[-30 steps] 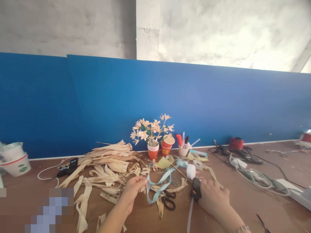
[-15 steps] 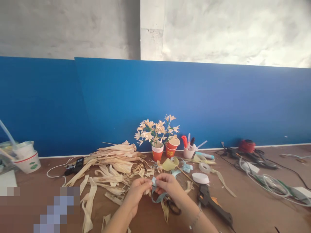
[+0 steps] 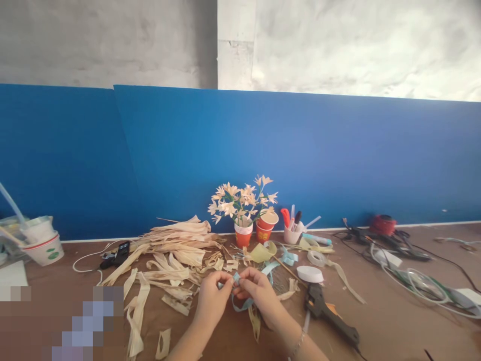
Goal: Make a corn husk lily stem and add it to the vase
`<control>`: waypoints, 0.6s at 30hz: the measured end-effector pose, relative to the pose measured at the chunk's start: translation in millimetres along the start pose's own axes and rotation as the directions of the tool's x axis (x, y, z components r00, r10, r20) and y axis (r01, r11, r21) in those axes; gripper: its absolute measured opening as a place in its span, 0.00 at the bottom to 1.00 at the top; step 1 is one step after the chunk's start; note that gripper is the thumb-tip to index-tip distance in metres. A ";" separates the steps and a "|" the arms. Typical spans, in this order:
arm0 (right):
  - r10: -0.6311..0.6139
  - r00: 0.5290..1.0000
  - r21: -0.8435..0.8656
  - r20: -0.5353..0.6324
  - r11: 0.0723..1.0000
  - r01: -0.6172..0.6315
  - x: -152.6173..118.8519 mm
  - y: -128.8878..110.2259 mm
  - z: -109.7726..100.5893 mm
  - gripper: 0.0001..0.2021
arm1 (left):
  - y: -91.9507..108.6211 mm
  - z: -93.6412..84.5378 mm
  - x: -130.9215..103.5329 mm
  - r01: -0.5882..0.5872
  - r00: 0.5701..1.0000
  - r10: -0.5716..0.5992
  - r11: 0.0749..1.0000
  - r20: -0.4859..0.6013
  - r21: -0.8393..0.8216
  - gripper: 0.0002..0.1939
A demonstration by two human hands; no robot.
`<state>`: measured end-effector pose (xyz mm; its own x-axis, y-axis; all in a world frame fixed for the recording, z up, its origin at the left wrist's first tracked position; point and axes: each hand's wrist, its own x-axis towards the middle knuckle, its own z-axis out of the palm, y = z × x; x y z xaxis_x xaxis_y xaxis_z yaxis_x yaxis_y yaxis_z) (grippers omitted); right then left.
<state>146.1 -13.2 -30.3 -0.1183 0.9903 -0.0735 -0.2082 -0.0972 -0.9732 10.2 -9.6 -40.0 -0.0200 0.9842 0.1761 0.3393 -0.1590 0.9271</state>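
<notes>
Between my two hands, near the table's front middle, is a light blue strip [image 3: 242, 305] whose loose end curls below the fingers. My left hand [image 3: 215, 295] pinches it from the left, and my right hand [image 3: 257, 291] pinches it from the right, with the fingertips almost touching. Pale dried husk strips [image 3: 180, 250] lie to the left of the hands. Behind them, cream flowers [image 3: 235, 200] stand in a red and white paper cup [image 3: 243, 235]. A black glue gun [image 3: 330, 316] rests to the right of my right forearm.
A second red cup [image 3: 264, 233], a pen cup [image 3: 292, 234], tape rolls [image 3: 309, 274] and a stick lie beyond my right hand. Cables [image 3: 424, 288] and a red object [image 3: 383, 224] are at the right. White cups [image 3: 43, 248] stand at far left.
Both hands have shifted slightly, and the fingers have turned around the blue strip. Its loose loop sits a little higher and further left. The dark scissor handle below my right hand no longer shows.
</notes>
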 end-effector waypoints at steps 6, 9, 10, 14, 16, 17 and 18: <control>-0.023 0.999 -0.014 -0.023 1.000 0.022 3.0 6.3 3.5 0.14 | -2.0 -1.1 -0.3 -0.097 0.991 0.113 0.975 -0.071 0.201 0.07; -0.044 0.999 -0.028 -0.023 0.999 0.043 5.4 12.5 2.6 0.14 | -1.6 -1.5 -0.6 -0.100 0.991 0.118 0.969 -0.067 0.227 0.07; -0.052 0.998 -0.037 -0.022 0.998 0.051 5.9 14.1 2.2 0.14 | -1.3 -1.7 -0.8 -0.099 0.991 0.117 0.968 -0.065 0.230 0.07; -0.063 0.998 -0.072 -0.019 0.996 0.062 6.3 17.7 1.3 0.12 | 0.6 -2.2 -1.3 -0.082 0.994 0.097 0.970 -0.057 0.229 0.06; -0.069 0.997 -0.084 -0.023 0.994 0.067 6.1 18.3 1.5 0.12 | 1.4 -2.1 -1.3 -0.074 0.995 0.088 0.971 -0.052 0.229 0.06; -0.077 0.997 -0.088 -0.022 0.993 0.075 6.0 18.5 1.6 0.12 | 1.6 -1.9 -1.2 -0.070 0.995 0.083 0.971 -0.050 0.230 0.06; -0.083 0.996 -0.091 -0.021 0.992 0.081 5.9 18.5 1.7 0.12 | 1.5 -1.7 -1.2 -0.065 0.996 0.078 0.971 -0.047 0.232 0.06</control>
<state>140.0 -9.3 -48.4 -0.0805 0.9968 0.0033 -0.1275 -0.0070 -0.9918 9.1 -11.2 -38.2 -0.0377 0.9640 0.2631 0.5484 -0.2001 0.8119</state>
